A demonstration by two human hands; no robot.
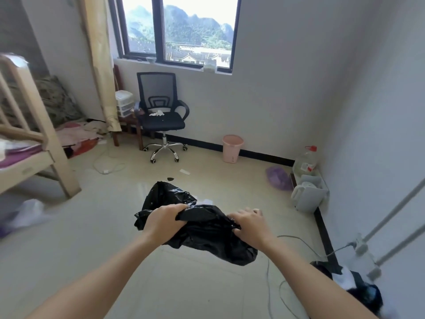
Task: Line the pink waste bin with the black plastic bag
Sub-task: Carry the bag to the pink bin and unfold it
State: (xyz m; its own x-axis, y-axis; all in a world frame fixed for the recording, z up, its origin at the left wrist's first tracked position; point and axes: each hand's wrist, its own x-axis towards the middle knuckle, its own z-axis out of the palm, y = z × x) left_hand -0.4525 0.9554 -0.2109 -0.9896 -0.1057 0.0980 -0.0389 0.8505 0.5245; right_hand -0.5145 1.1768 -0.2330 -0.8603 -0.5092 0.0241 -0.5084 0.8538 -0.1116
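A crumpled black plastic bag [202, 233] hangs in front of me above the floor, held by both hands. My left hand [164, 221] grips its left side, fingers curled over the plastic. My right hand [249, 223] clutches the bag's right side. The pink waste bin [232, 148] stands upright and unlined on the floor by the far wall under the window, well beyond my hands.
A black office chair [161, 113] stands left of the bin. A wooden bed frame [34, 143] fills the left side. A purple bag [278, 178], a large bottle [305, 162] and a white kettle [307, 194] sit along the right wall. Cables [299, 247] trail across the floor at right.
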